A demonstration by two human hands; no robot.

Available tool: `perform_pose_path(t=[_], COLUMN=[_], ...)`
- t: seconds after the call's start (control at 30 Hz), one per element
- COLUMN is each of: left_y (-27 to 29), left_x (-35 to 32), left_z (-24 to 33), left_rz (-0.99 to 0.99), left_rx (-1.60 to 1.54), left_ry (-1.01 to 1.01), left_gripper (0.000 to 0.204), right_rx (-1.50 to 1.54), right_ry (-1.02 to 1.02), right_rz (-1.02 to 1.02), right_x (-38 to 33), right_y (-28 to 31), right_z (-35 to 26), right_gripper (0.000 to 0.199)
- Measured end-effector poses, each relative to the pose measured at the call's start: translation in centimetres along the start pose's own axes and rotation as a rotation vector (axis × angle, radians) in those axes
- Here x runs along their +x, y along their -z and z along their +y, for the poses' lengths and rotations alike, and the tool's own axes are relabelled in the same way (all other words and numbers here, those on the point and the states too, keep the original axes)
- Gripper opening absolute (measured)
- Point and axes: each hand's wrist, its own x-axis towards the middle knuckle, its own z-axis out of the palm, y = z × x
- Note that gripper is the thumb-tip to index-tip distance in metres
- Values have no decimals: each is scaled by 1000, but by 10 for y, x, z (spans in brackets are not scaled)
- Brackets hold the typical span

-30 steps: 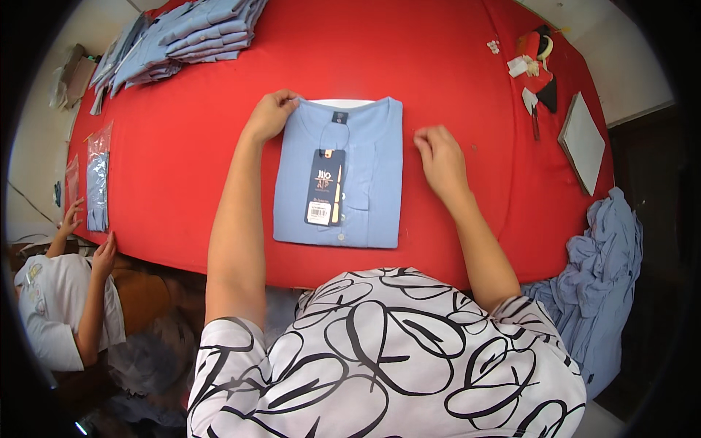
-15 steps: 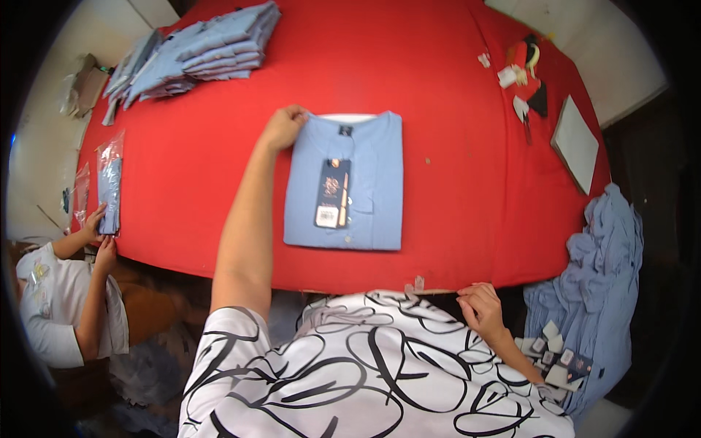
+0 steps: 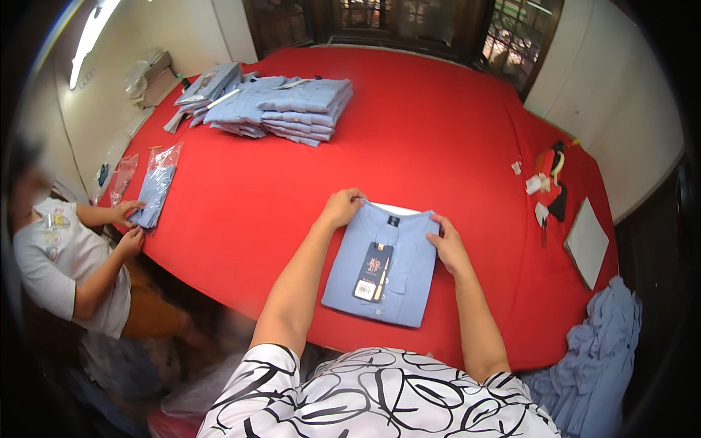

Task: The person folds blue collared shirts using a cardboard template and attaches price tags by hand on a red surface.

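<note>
A neatly folded light-blue shirt (image 3: pixel 415 274) lies front up on the red-covered table before me, a little tilted. Its far left corner is pinched by my left hand (image 3: pixel 343 207), closed at the collar end. My right hand (image 3: pixel 450 244) grips the far right corner, with the thumb on top. On the shirt's front rests a dark hang tag (image 3: pixel 374 269) with a white sticker at its lower end. A strip of white shows behind the collar, and a small dark neck label (image 3: pixel 393 221) sits inside it.
Stacks of folded blue shirts (image 3: pixel 303 109) stand at the far left of the table (image 3: pixel 248 212). At left, a co-worker (image 3: pixel 80 248) handles a bagged blue shirt (image 3: pixel 155 193). Scissors (image 3: pixel 542 215), a tape roll and a white board (image 3: pixel 586 243) lie right, above heaped blue garments (image 3: pixel 595 350).
My right hand has come up from the table's near edge to the shirt's right corner. The view has tilted up, and the shirt now lies slightly turned. The co-worker's bag lies lower on the table.
</note>
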Motion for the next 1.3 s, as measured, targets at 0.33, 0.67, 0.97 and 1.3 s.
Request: perform_pose_path(t=[0.33,0.67,0.97,1.3], left_y=[123,247,291,-16], left_x=[-1,150,81,-17], left_z=[-58,-141,-233,10], left_rz=[163,552,754,182], left_rx=[507,812,611,519], left_ry=[28,-70,229,-271], left_gripper=[22,28,32,47], right_rx=[-247,1,-981,-1121], right_ry=[119,387,412,-328], right_rz=[-385,-270,53,571], right_x=[80,250,218,70], right_y=[-111,-290,-90,122], right_z=[-76,-93,-61,33], right_gripper=[40,51,78,88])
